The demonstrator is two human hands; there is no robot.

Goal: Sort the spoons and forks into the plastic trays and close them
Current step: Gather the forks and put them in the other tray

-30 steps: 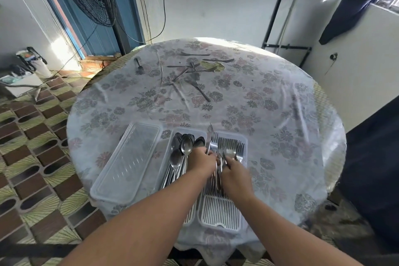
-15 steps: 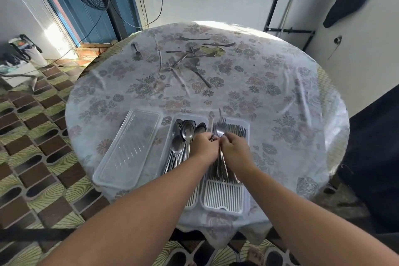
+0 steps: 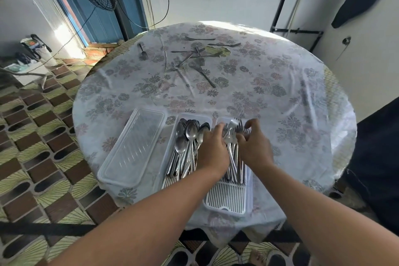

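Two hands work over the right-hand tray [image 3: 228, 201], the left hand [image 3: 212, 150] and right hand [image 3: 253, 147] each with fingers curled onto the bundled forks [image 3: 234, 157], whose long axis runs away from the person, tines far. Loose forks [image 3: 200, 67] wait well beyond across the bench [image 3: 280, 93], roughly equally reachable. Spoons [image 3: 185, 147] fill the neighbouring tray.

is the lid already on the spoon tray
No, the spoon tray is open with the spoons exposed, and a clear lid lies on the tablecloth beside it on the left.
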